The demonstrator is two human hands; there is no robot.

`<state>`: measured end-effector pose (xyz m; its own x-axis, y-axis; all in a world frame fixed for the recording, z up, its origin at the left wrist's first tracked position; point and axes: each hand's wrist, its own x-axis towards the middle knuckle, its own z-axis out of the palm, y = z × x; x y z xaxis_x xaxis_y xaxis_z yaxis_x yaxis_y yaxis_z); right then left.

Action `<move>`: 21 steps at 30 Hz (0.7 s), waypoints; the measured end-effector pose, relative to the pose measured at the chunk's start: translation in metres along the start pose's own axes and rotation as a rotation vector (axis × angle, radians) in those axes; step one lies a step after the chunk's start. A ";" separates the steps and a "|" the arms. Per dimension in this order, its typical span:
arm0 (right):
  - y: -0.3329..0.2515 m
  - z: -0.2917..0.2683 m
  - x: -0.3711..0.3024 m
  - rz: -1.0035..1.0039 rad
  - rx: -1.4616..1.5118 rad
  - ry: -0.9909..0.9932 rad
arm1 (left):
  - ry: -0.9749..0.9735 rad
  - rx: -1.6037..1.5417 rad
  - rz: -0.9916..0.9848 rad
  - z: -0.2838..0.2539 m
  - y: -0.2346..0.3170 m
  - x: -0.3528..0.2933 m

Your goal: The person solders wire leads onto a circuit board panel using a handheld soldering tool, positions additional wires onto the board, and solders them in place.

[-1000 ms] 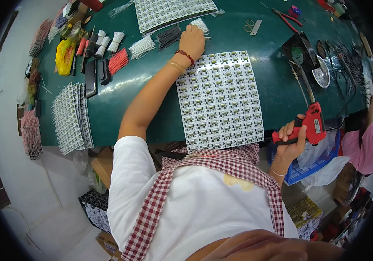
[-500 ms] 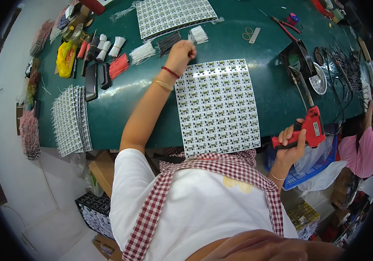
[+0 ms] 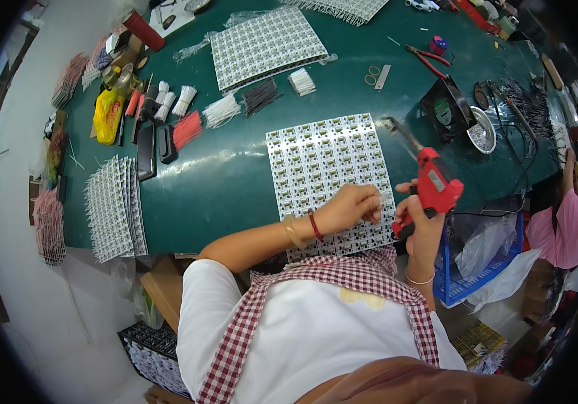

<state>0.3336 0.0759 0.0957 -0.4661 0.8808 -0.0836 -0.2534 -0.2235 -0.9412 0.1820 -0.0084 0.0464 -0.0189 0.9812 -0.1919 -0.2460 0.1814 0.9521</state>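
A white panel of small circuit boards (image 3: 322, 151) lies in front of me at the table's near edge. Over its right lower part is my left hand (image 3: 355, 205), its fingers pinched together; something tiny and pale may show at the fingertips, too small to name. My right hand (image 3: 425, 229) grips a red soldering gun (image 3: 435, 180) beside the panel's right edge. The gun's metal tip points up and left, over the panel's upper right corner. Beyond the panel are bundles of white wires (image 3: 302, 81), black wires (image 3: 260, 97) and red wires (image 3: 187, 130).
Another stack of board panels (image 3: 268, 44) lies at the back, and more panels (image 3: 110, 209) lean at the left edge. On the right stand a black box-shaped fan (image 3: 447, 108) and a metal bowl (image 3: 483, 131). A blue crate (image 3: 460, 286) sits below the table.
My left hand has come back from the wire bundles to the lower right of the panel. My right hand has brought the soldering gun leftward, closer to the panel. The view has shifted slightly.
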 end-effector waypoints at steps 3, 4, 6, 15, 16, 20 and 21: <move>0.005 0.003 -0.005 0.093 -0.092 -0.068 | 0.077 0.292 0.059 0.011 0.012 -0.010; 0.005 0.004 -0.007 0.085 -0.089 -0.068 | 0.075 0.298 0.064 0.014 0.016 -0.012; 0.006 0.006 -0.011 0.136 -0.220 -0.068 | 0.128 0.420 0.116 0.019 0.019 -0.017; 0.006 0.010 -0.022 0.072 -0.269 -0.080 | 0.133 0.362 0.098 0.025 0.023 -0.030; 0.006 0.010 -0.022 0.063 -0.290 -0.092 | 0.137 0.369 0.105 0.025 0.021 -0.031; 0.008 0.012 -0.026 0.089 -0.255 -0.070 | 0.173 0.479 0.206 0.023 0.011 -0.033; 0.009 0.011 -0.027 0.089 -0.168 -0.060 | 0.208 0.558 0.253 0.023 0.011 -0.034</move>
<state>0.3347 0.0451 0.0929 -0.5311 0.8332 -0.1540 -0.0659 -0.2219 -0.9728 0.2026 -0.0381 0.0685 -0.2119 0.9751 0.0661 0.3307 0.0079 0.9437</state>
